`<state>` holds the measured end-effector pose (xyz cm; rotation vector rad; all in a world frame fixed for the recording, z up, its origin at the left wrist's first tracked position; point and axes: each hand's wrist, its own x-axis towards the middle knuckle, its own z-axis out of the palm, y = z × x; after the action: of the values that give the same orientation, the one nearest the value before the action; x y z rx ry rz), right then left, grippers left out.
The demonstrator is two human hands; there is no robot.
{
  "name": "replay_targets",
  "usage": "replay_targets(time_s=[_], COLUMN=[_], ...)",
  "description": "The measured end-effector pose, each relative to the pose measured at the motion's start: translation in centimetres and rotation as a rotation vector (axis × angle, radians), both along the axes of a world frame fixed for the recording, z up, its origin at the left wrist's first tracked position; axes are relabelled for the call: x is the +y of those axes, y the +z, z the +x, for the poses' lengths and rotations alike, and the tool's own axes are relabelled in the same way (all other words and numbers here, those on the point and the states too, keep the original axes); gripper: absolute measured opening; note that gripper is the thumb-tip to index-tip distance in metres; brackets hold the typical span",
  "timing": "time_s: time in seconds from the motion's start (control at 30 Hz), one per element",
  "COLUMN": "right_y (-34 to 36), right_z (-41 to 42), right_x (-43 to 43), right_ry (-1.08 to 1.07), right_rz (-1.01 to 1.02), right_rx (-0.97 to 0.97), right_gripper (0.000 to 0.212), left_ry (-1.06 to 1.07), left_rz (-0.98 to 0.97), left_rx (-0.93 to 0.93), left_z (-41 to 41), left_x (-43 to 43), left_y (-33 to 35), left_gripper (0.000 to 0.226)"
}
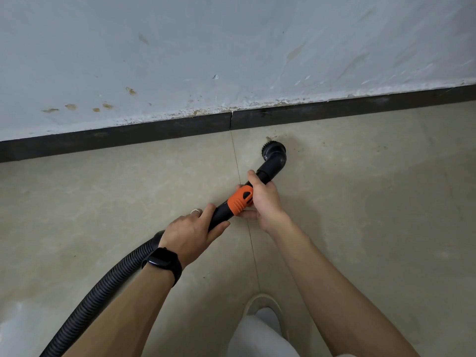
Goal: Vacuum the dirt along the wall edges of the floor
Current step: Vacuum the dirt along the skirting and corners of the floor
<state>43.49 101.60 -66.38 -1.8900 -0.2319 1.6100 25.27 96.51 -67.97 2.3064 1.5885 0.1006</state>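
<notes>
The round brush nozzle [273,153] of the vacuum sits on the floor [373,202] close to the dark baseboard [159,132], just right of the tile joint [238,171] that runs away from the wall edge. Brown dirt specks [304,148] lie on the tile around and to the right of it. Behind the nozzle, the black tube carries an orange collar [240,200]. The right hand [265,199] is wrapped around the tube between the collar and the nozzle elbow, fingers curled tight on it. The left hand [190,234], with a ring and a black wristband [162,264], is closed around the tube's lower end, where the ribbed hose [103,287] joins and trails toward the floor's near left corner. The pale wall [231,47] above the baseboard is stained and chipped.
</notes>
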Motion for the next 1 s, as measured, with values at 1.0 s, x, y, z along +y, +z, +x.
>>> replay_targets(time_s=[1.0], right_y=[-0.7], right_z=[3.6], right_x=[4.4], right_ry=[-0.049], right_rz=[0.022], right_rx=[-0.132], right_gripper=[0.038], left_ry=[-0.041], left_rz=[-0.087], left_rx=[0.075], left_z=[4.3], left_x=[4.9], left_y=[0.4], left_gripper=[0.060])
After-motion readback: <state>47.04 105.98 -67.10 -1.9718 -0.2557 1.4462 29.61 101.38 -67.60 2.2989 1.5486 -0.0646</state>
